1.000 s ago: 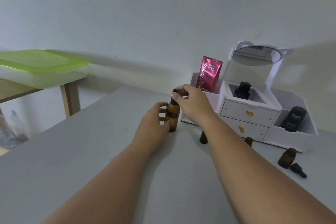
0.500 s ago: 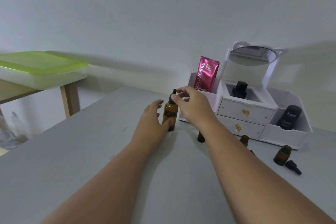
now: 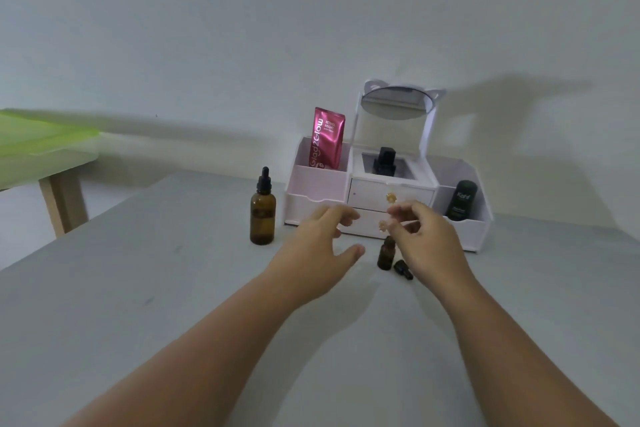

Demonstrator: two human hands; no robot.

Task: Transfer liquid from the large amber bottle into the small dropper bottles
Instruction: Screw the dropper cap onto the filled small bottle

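Two hands are raised over the grey table (image 3: pixel 166 305), and neither holds anything. Our left hand (image 3: pixel 317 246) has its fingers spread and relaxed, thumb out to the side. Our right hand (image 3: pixel 427 244) has its fingers loosely curled; they are blurred, but we see nothing between them.

Task items:
1. The large amber bottle (image 3: pixel 263 218) stands upright on the table, left of our left hand and apart from it. Its black dropper cap is fitted.
2. One small dropper bottle (image 3: pixel 386 255) stands upright between our two hands, in front of the organiser's drawers. Its neck appears uncapped.
3. A black dropper cap (image 3: pixel 403 269) lies on its side just beside that small bottle, close to our right wrist.

Surroundings: a white cosmetic organiser (image 3: pixel 313 199) sits against the wall. Its left compartment holds a pink sachet (image 3: pixel 328 138), its centre recess a black bottle (image 3: pixel 384 160), its right compartment a dark tube (image 3: pixel 461 201). A round mirror (image 3: pixel 396 103) tops it. A green-lidded container (image 3: pixel 38 139) rests on a wooden table at far left.
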